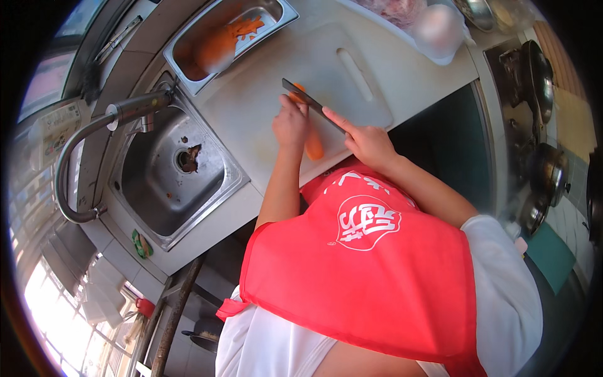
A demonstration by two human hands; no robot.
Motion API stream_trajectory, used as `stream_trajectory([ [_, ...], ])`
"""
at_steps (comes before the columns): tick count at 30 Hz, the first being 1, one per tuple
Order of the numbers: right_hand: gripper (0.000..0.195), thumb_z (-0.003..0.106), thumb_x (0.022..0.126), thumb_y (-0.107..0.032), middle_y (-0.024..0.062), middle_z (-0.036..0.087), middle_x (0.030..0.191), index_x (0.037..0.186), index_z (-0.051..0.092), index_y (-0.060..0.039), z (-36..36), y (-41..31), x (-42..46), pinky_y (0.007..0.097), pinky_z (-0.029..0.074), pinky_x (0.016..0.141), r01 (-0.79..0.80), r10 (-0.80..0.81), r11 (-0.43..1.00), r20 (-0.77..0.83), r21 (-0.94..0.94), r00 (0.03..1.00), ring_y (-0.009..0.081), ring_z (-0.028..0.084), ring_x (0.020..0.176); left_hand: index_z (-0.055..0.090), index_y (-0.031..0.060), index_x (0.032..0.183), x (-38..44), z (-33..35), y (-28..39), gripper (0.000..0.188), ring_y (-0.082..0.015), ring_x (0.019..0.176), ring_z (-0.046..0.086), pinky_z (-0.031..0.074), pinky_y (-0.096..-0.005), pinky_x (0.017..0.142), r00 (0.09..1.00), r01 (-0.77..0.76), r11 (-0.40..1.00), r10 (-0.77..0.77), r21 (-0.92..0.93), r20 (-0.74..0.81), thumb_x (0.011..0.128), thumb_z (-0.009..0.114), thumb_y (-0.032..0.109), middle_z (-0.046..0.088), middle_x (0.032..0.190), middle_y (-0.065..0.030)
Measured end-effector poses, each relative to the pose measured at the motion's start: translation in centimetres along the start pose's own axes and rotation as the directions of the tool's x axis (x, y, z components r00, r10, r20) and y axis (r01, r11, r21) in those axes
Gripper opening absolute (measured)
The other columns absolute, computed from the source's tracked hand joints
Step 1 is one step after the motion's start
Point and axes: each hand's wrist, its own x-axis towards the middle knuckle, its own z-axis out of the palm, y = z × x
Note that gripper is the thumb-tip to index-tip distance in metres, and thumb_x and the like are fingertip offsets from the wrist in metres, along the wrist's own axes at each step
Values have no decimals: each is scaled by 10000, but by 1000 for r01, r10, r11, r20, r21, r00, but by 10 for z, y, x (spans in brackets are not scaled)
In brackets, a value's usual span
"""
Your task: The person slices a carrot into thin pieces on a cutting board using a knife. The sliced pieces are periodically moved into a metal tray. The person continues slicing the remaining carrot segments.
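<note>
My right hand grips a kitchen knife, its index finger stretched along the dark blade. The blade slants across an orange carrot piece near its tip. My left hand curls its fingers around that carrot piece, close beside the blade. A peeled carrot length lies on the white cutting board, between my left wrist and the knife. Whether the two orange parts belong to one carrot is hidden by my fingers and the blade.
A steel pan with cut carrot stands behind the board. To the left are a steel sink with brown scraps at its drain and a curved faucet. A white tray sits back right; pots stand far right.
</note>
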Motion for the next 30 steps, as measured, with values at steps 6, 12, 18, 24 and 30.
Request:
stream_trajectory([
  [6, 712, 479, 781, -47, 150, 523, 591, 1395, 282, -348, -17, -2, 0, 410, 450, 524, -38, 38, 999, 103, -8, 994, 334, 535, 513, 340, 43, 942, -2, -4, 2, 345, -401, 628, 604, 469, -472, 560, 1000, -6, 999, 7, -32, 29, 867, 467, 355, 631, 710, -173],
  [12, 723, 472, 787, -46, 141, 522, 583, 1397, 262, -371, -15, 0, 12, 404, 451, 517, -36, 34, 999, 146, 7, 989, 331, 537, 509, 359, 47, 906, -2, -4, 5, 313, -370, 622, 605, 477, -443, 543, 1000, 19, 999, -19, 37, 7, 858, 504, 321, 623, 696, -128],
  [18, 709, 479, 787, -51, 128, 541, 618, 1390, 285, -369, 13, -2, 32, 391, 453, 534, -55, 60, 997, 95, -58, 994, 310, 548, 539, 375, 42, 914, -9, -10, 5, 290, -389, 682, 599, 466, -472, 604, 998, 58, 990, -53, -126, 43, 864, 484, 305, 615, 823, -183],
  [24, 681, 491, 780, -52, 126, 549, 632, 1378, 334, -336, 5, 5, 4, 384, 460, 542, 13, -13, 999, -2, 30, 1000, 296, 555, 549, 366, 56, 942, -21, -17, 12, 306, -401, 721, 595, 459, -483, 635, 990, 130, 987, -124, -99, 65, 851, 487, 322, 605, 877, -186],
  [30, 693, 493, 762, -27, 132, 548, 628, 1372, 353, -325, -10, -2, -6, 387, 457, 517, -9, 8, 1000, 92, 12, 996, 301, 543, 519, 353, 58, 950, -21, -11, 8, 308, -402, 704, 594, 461, -482, 612, 992, 116, 989, -110, -93, 64, 845, 488, 314, 604, 863, -179],
])
